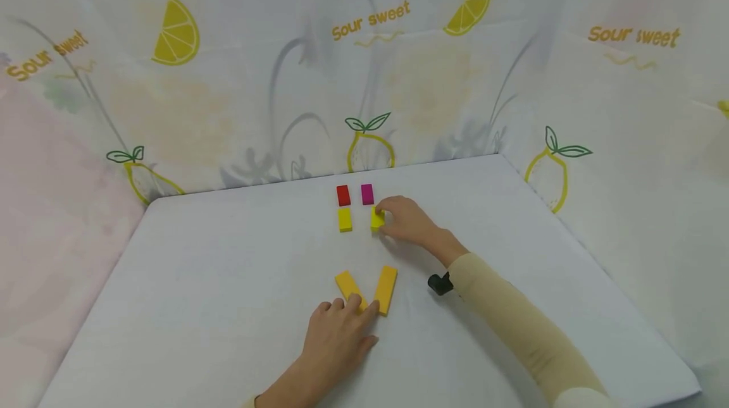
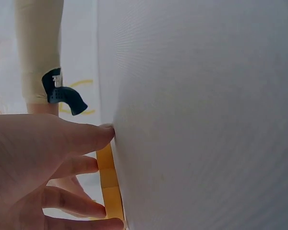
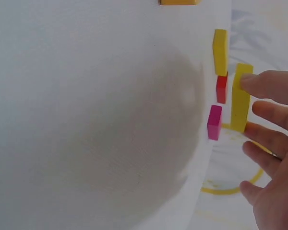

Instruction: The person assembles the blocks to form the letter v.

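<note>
My right hand (image 1: 409, 221) pinches a yellow block (image 3: 240, 103) between thumb and fingers. In the right wrist view the block stands off the table surface. Left of it is a second yellow block (image 1: 345, 220); a red block (image 1: 343, 195) and a magenta block (image 1: 367, 194) lie just behind. Nearer the front, two longer orange blocks form a V: the left one (image 1: 346, 283) slants and the right one (image 1: 386, 290) leans the other way. My left hand (image 1: 336, 338) touches their near ends with extended fingertips, partly covering the left one.
A white cloth covers the table (image 1: 228, 281). Behind and beside it hangs a white curtain (image 1: 239, 79) with lemon prints. A dark wrist-camera mount (image 1: 440, 284) sticks out below the right forearm.
</note>
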{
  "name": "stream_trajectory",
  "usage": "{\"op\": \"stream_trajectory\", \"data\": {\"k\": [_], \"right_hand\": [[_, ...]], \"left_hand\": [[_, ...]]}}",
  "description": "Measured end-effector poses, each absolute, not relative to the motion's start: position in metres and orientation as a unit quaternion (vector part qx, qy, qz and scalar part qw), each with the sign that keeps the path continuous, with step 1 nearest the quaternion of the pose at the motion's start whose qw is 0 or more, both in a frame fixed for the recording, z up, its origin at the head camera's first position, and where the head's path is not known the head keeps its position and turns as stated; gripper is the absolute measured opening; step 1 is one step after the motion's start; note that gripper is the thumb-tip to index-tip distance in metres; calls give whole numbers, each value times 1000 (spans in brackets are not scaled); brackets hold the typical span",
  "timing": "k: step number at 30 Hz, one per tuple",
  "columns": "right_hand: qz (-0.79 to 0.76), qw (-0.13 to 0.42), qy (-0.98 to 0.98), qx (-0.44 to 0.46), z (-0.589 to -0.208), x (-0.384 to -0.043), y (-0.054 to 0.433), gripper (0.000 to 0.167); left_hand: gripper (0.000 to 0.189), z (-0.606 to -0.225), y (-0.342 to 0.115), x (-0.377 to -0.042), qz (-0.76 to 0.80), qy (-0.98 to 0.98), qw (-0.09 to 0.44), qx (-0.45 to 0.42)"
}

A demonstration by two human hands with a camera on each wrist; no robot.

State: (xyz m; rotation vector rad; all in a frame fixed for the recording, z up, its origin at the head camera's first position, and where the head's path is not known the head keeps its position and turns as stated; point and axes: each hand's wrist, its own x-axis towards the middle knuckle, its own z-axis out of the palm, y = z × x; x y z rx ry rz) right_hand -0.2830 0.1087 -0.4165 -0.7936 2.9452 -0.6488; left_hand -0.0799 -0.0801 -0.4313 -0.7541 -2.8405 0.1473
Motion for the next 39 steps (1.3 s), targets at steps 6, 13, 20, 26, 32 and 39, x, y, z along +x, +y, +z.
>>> {"op": "stream_trajectory", "data": {"k": [6,13,20,26,32,39], "right_hand": [[-192,-6,946,-260,-419,-274,114,37],[-193,-14,947,-256,-420,-262,116,36],[-185,-42,943,-272,-422,-254,124,33],[-176,-48,942,-281,-421,-249,129,35],[-170,-46,943,-283,-425,-245,133,35],[-160,-44,944,-287,-430,-237,136,33]], "left_hand": [[53,-435,-81,-79,58,-959,105,-256],[53,-436,-82,-79,59,-957,106,-262],[53,-436,-81,-79,59,-957,106,-264],[53,-437,-82,-78,58,-956,117,-262],[53,-435,-81,-78,55,-958,114,-259],[53,-435,-82,-78,53,-957,122,-259]]}}
